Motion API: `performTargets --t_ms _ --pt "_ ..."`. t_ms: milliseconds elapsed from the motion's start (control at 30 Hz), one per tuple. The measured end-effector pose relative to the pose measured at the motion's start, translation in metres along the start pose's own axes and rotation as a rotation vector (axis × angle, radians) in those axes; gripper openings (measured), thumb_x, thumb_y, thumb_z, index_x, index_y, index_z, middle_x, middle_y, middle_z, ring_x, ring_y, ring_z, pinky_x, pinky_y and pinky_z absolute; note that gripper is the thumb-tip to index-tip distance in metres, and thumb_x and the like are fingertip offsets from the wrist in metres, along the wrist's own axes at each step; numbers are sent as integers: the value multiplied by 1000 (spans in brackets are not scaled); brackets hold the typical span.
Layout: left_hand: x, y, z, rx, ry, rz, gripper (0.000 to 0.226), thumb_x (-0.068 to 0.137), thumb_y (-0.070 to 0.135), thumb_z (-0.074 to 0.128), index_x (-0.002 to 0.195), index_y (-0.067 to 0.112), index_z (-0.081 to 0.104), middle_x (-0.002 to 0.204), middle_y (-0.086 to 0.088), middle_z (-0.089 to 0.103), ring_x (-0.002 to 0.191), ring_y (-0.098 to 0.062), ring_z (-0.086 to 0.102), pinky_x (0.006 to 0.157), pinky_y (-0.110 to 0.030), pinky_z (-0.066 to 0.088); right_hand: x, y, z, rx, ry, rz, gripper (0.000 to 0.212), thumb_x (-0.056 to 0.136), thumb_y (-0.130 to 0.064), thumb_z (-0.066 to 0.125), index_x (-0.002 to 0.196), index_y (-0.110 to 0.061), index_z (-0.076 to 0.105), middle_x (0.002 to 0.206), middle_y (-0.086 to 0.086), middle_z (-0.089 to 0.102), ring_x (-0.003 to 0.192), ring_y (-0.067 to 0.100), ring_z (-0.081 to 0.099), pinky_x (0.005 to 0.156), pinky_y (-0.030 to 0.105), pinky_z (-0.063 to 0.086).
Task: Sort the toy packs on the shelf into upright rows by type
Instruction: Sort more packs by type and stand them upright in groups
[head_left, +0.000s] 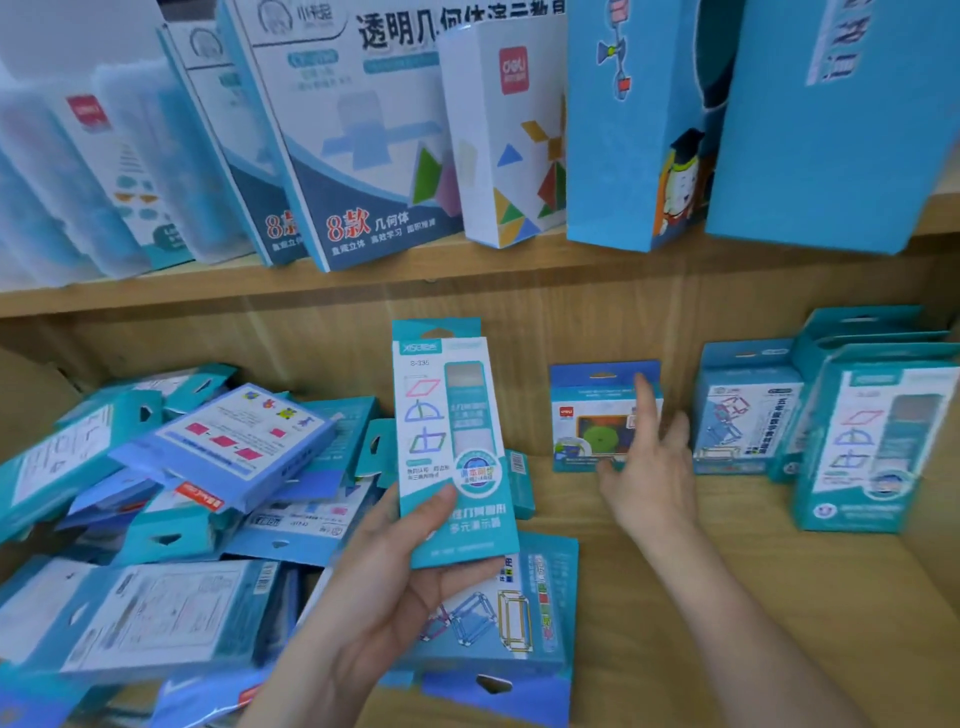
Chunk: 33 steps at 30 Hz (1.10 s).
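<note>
My left hand (395, 587) grips a tall teal toy pack (452, 441) with outlined shapes on its front, held upright above the pile. My right hand (647, 467) reaches to a small blue pack (587, 415) that stands upright against the shelf's back wall; its index finger lies on the pack's front and the thumb touches the lower edge. At the right, teal packs stand upright: one with stick shapes (743, 410) and one matching the held pack (878, 441). A jumbled pile of flat packs (197, 467) fills the left of the shelf.
The wooden shelf board (727, 545) shows bare wood between the small blue pack and the front edge. The upper shelf (363, 275) carries large leaning boxes and tall blue boxes (826, 119) that overhang the lower bay.
</note>
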<state>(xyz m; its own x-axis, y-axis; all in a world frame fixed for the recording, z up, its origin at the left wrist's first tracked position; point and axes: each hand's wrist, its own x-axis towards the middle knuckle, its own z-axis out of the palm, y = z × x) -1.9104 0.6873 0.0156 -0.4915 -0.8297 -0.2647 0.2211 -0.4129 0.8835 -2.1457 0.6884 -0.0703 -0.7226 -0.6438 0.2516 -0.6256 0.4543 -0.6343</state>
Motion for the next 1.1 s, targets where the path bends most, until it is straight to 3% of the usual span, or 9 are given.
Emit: performTargets --t_ms 167,267,333,433,500,600,733,867,1100 --pt "-1 -9 14 56 0 18 37 77 24 62 112 12 62 98 -17 72 70 -25 71 45 -31 57 -28 -7 -44 361 -22 47 67 84 -24 66 142 -29 31 129 1 52 124 27 47 103 40 39" --pt "-3 -18 26 171 10 67 37 77 33 60 111 19 63 94 -12 74 71 -25 71 46 -32 56 -60 -24 -80 947 -434 277 31 88 -26 63 119 -24 60 98 -3 72 103 21 65 92 40 49" --pt "-6 -24 35 246 5 78 38 76 40 57 109 23 63 91 -9 74 73 -26 71 46 -32 55 -79 -30 -90 1089 -604 232 26 87 -24 61 112 -22 64 93 1 75 93 20 70 84 41 56" --pt "-8 -33 43 404 -2 116 37 83 47 51 110 25 61 93 -1 74 82 -22 70 60 -40 58 -94 -28 -87 1070 -516 108 26 88 -13 59 114 -17 62 98 2 75 91 18 71 72 29 58" --pt "-9 -36 47 497 -20 167 32 88 47 49 106 25 64 96 7 73 88 -12 69 78 -33 57 -99 -21 -85 1069 -443 80 29 88 -12 58 117 -14 61 103 5 73 96 22 70 77 31 57" --pt "-8 -35 53 553 -108 257 14 90 29 55 91 19 65 85 7 74 83 -10 70 72 -24 55 -105 -8 -92 1041 -406 48 26 91 -13 58 117 -14 61 106 6 72 99 24 69 81 35 57" --pt "-4 -39 64 505 -195 273 11 86 11 62 96 12 61 77 -8 74 69 -15 69 57 -21 53 -117 12 -105 886 -357 17 27 95 -11 51 117 -25 60 107 -2 72 98 20 68 81 35 56" --pt "-2 -59 81 666 -292 273 12 90 25 58 98 18 54 61 -5 68 46 -14 54 46 -28 47 -129 35 -119 734 -188 29 26 96 -23 51 119 -32 58 107 -10 71 95 11 68 80 36 56" --pt "17 -108 126 1047 -315 454 25 89 57 41 95 32 36 82 10 72 76 -20 67 68 -41 53 -139 91 -143 430 -131 122 55 94 -20 52 129 -60 37 122 -25 59 114 4 55 92 37 51"
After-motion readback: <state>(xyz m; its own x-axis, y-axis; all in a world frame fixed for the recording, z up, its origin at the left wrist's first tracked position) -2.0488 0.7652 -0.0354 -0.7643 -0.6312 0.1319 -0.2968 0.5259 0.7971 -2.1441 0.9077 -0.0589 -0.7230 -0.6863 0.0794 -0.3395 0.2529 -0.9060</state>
